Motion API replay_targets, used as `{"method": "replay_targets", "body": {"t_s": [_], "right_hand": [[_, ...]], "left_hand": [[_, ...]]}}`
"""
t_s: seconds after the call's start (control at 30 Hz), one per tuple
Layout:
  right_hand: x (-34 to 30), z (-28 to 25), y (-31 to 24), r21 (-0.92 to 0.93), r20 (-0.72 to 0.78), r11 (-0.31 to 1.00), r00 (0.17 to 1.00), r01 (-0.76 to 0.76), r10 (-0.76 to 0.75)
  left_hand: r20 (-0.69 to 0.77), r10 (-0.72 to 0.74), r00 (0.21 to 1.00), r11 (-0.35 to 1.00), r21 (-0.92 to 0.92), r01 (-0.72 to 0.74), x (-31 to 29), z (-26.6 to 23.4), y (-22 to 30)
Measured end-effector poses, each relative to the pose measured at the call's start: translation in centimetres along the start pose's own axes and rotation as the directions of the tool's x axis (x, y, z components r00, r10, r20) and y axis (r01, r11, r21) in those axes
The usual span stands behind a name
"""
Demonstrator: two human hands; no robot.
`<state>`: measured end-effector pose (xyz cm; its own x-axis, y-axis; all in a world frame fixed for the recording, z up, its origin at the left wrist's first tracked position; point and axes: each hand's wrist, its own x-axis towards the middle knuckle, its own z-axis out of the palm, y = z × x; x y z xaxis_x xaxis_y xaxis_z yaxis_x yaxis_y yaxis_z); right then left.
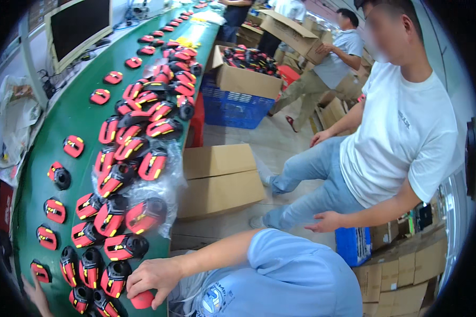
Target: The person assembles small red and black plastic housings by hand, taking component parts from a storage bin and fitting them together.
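At the lower edge my right hand point(156, 279) is closed over a red plastic housing point(142, 300), its fingers hiding most of the part. My left hand point(35, 297) is at the lower left, fingers stretched out and apart. Its fingertips are at the edge of a small red-and-black housing point(40, 272); whether they touch it I cannot tell. Between the hands, several red-and-black housings point(91, 267) with round black collars and yellow marks stand close together on the green work surface point(37, 179). One red housing point(145, 215) lies partly under clear plastic film.
A large pile of housings point(148, 105) runs up the surface beside a spaced row of single ones. A monitor point(79, 31) stands left. To the right are a cardboard box point(222, 179), a blue crate point(232, 108) bearing a full box, and a person in white point(402, 121).
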<state>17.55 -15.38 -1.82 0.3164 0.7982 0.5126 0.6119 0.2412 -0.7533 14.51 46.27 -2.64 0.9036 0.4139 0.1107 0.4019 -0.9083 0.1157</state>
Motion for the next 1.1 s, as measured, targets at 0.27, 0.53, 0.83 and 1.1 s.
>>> {"method": "replay_targets", "body": {"t_s": [0.27,0.53,0.83,1.1], "right_hand": [[0.4,-0.8,-0.6,0.031,0.037,0.999,0.999,-0.006,0.004],[0.2,-1.0,-0.3,0.025,0.035,0.999,0.998,-0.046,0.045],[0.3,0.1,-1.0,0.055,0.107,0.998,0.994,-0.001,-0.005],[-0.3,-1.6,0.2,0.116,-0.117,0.984,0.986,0.132,-0.119]], "left_hand": [[0.09,-0.162,0.983,0.939,-0.292,0.182,-0.4,1.4,5.0],[0.093,-0.345,0.934,0.916,-0.186,0.357,4.1,1.7,7.5],[-0.134,-0.274,0.952,0.845,-0.506,0.172,-0.6,-0.2,1.3],[-0.155,-0.042,0.987,0.697,-0.712,-0.082,-27.1,-15.2,27.2]]}}
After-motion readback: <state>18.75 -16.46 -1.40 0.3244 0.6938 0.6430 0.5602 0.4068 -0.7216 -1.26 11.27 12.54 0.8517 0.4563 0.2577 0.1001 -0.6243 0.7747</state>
